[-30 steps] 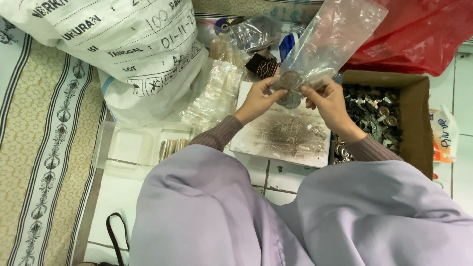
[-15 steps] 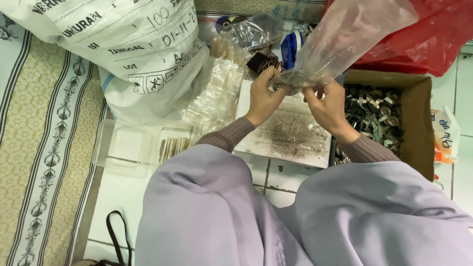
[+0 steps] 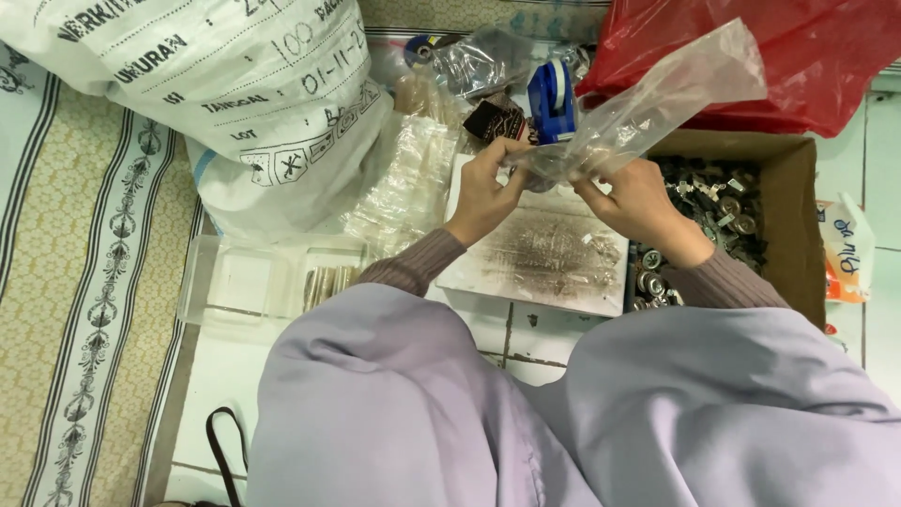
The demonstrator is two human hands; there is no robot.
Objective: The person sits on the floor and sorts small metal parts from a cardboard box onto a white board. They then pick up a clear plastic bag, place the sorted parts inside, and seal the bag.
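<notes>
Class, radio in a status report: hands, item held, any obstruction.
Left hand and right hand both pinch the clear plastic bag. Bag held above white tray. Nothing in the way.

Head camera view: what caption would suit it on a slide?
Both hands, left hand and right hand, hold a clear plastic bag above a white tray.

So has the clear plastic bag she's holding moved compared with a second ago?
Yes. The clear plastic bag now slants further right, its top reaching over the red plastic bag, judged against the cardboard box. Both hands hold its lower end.
</notes>
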